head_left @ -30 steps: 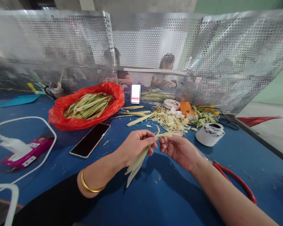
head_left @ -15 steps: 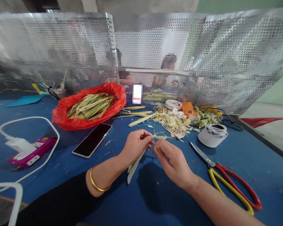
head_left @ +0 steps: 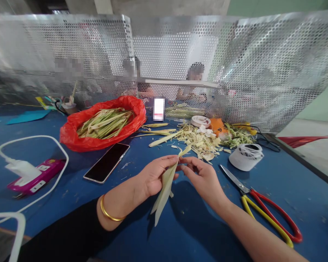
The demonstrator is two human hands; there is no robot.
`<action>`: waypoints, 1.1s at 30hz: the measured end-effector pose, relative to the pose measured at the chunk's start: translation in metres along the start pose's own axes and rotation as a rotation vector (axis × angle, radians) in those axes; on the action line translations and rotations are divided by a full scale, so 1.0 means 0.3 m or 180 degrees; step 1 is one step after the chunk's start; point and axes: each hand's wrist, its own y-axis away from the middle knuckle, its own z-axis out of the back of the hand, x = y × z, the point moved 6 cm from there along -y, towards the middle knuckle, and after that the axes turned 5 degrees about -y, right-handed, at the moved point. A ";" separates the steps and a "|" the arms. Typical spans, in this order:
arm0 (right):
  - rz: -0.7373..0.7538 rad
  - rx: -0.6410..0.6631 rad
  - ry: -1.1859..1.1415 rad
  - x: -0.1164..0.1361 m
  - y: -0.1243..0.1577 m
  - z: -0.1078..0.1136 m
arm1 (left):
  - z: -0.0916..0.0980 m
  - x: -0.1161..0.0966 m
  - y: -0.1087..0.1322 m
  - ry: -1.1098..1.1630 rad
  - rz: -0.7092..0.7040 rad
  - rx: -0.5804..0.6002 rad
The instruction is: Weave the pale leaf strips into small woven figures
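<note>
My left hand (head_left: 155,174) pinches a bundle of pale green leaf strips (head_left: 166,187) near its narrow top. The wide ends of the strips hang down toward the table, and a short yellowish tip sticks up beyond my fingers. My right hand (head_left: 203,176) is close on the right, with curled fingertips touching the narrow part of the bundle. Whatever lies between those fingertips is too small to make out. Behind my hands is a heap of leaf scraps (head_left: 200,143), and a longer loose leaf strip (head_left: 164,139) lies beside it.
Scissors (head_left: 246,189) with red and yellow handles lie at right, below a white spool (head_left: 246,157). A phone (head_left: 107,162), a red bag (head_left: 71,136) of leaves and a purple power strip (head_left: 38,178) are at left. A perforated metal screen (head_left: 175,47) stands behind.
The leaf bundle has turned so its broad side shows and its tip points up. My left hand has rolled palm-up, and my right hand has opened its grip slightly and shifted.
</note>
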 end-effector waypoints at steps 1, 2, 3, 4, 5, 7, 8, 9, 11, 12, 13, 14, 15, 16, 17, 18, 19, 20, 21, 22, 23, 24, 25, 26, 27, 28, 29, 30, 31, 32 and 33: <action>-0.0010 -0.0059 0.0045 -0.001 0.000 0.002 | 0.002 0.004 -0.001 0.0003 0.0006 -0.0012; -0.0005 -0.0103 0.0087 -0.002 0.000 0.002 | 0.003 0.007 -0.002 0.0003 0.0008 -0.0023; 0.0011 -0.0129 0.0116 -0.002 0.000 0.002 | 0.004 0.011 -0.003 -0.0006 0.0015 -0.0031; 0.0027 -0.0140 0.0133 -0.003 -0.001 0.001 | 0.005 0.016 -0.004 -0.0026 0.0028 -0.0032; 0.0040 -0.0134 0.0132 -0.004 -0.001 -0.001 | 0.005 0.021 -0.004 -0.0060 0.0056 -0.0028; 0.0032 -0.0111 0.0068 -0.008 -0.004 -0.001 | 0.006 0.032 -0.006 -0.0139 0.0102 -0.0047; 0.0002 -0.0086 0.0003 -0.010 -0.005 -0.001 | 0.008 0.034 -0.007 -0.0186 0.0097 -0.0084; -0.0041 -0.0063 -0.0073 -0.011 -0.007 0.001 | 0.011 0.034 -0.008 -0.0234 0.0060 -0.0149; -0.0150 -0.0010 -0.0235 -0.009 -0.010 0.006 | 0.017 0.025 -0.008 -0.0345 -0.0116 -0.0308; -0.0203 0.0031 -0.0324 -0.005 -0.010 0.007 | 0.020 0.018 -0.008 -0.0418 -0.0234 -0.0394; -0.0256 0.0079 -0.0423 0.001 -0.010 0.008 | 0.022 0.011 -0.007 -0.0502 -0.0344 -0.0467; -0.0315 0.0130 -0.0538 0.007 -0.009 0.008 | 0.022 0.005 -0.005 -0.0589 -0.0452 -0.0518; -0.0387 0.0179 -0.0681 0.014 -0.008 0.006 | 0.021 0.000 -0.003 -0.0673 -0.0538 -0.0536; -0.0472 0.0237 -0.0849 0.020 -0.006 0.003 | 0.018 -0.002 -0.001 -0.0743 -0.0595 -0.0529; -0.0564 0.0288 -0.1031 0.025 -0.003 0.000 | 0.014 -0.001 0.000 -0.0795 -0.0624 -0.0503; -0.0660 0.0334 -0.1215 0.028 -0.001 -0.003 | 0.010 0.001 0.001 -0.0833 -0.0638 -0.0459; -0.0753 0.0374 -0.1392 0.030 0.001 -0.007 | 0.006 0.005 0.002 -0.0857 -0.0639 -0.0413; -0.0848 0.0413 -0.1548 0.030 0.002 -0.011 | 0.004 0.009 0.002 -0.0873 -0.0637 -0.0379; -0.0941 0.0436 -0.1671 0.026 0.003 -0.014 | 0.002 0.014 0.001 -0.0888 -0.0633 -0.0355; -0.1025 0.0432 -0.1756 0.020 0.003 -0.015 | 0.001 0.019 0.001 -0.0910 -0.0634 -0.0352; -0.1100 0.0410 -0.1805 0.012 0.002 -0.015 | 0.002 0.023 0.001 -0.0940 -0.0628 -0.0380; -0.1164 0.0388 -0.1834 0.003 0.001 -0.015 | 0.005 0.029 0.001 -0.0969 -0.0603 -0.0440; -0.1222 0.0373 -0.1859 -0.006 0.001 -0.016 | 0.009 0.036 0.002 -0.0988 -0.0557 -0.0513; -0.1276 0.0366 -0.1892 -0.015 0.000 -0.016 | 0.012 0.043 0.004 -0.0987 -0.0492 -0.0581; -0.1327 0.0369 -0.1942 -0.023 0.000 -0.017 | 0.014 0.050 0.007 -0.0969 -0.0410 -0.0633; -0.1383 0.0389 -0.2009 -0.030 0.000 -0.018 | 0.013 0.057 0.011 -0.0934 -0.0325 -0.0660; -0.1441 0.0412 -0.2088 -0.036 0.000 -0.020 | 0.009 0.062 0.016 -0.0891 -0.0235 -0.0653; -0.1499 0.0426 -0.2170 -0.040 0.000 -0.020 | 0.003 0.066 0.022 -0.0831 -0.0146 -0.0626; -0.1554 0.0438 -0.2251 -0.044 0.000 -0.021 | -0.003 0.068 0.029 -0.0770 -0.0063 -0.0598; -0.1605 0.0447 -0.2341 -0.046 -0.001 -0.021 | -0.009 0.068 0.036 -0.0713 0.0012 -0.0580; -0.1656 0.0450 -0.2444 -0.048 -0.002 -0.020 | -0.014 0.068 0.042 -0.0658 0.0085 -0.0571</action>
